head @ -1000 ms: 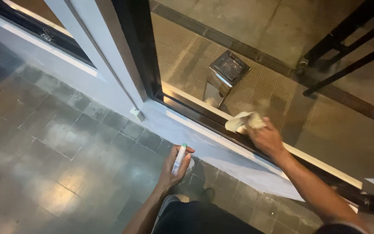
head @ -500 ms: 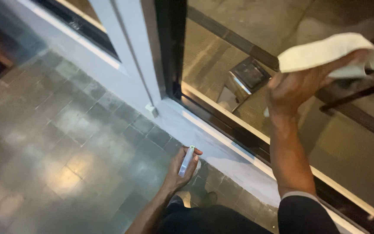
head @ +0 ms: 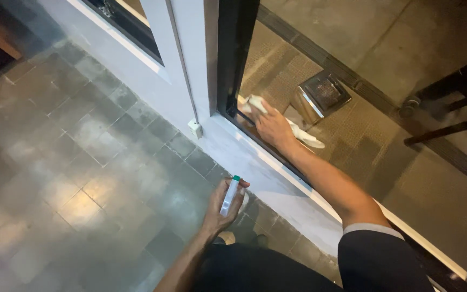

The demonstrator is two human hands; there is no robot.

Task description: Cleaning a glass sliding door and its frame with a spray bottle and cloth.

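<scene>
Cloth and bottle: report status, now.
Right hand presses cloth on glass at lower corner. Left hand grips spray bottle. Nothing blocking.

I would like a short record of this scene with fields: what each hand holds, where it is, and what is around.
Left hand: left hand grips a small white spray bottle with a green tip, above the grey tiled floor.
Right hand: right hand presses a white cloth against the glass pane, at its lower corner beside the dark frame.
Sill: white ledge runs below the glass.
Behind glass: a square metal bin.
</scene>
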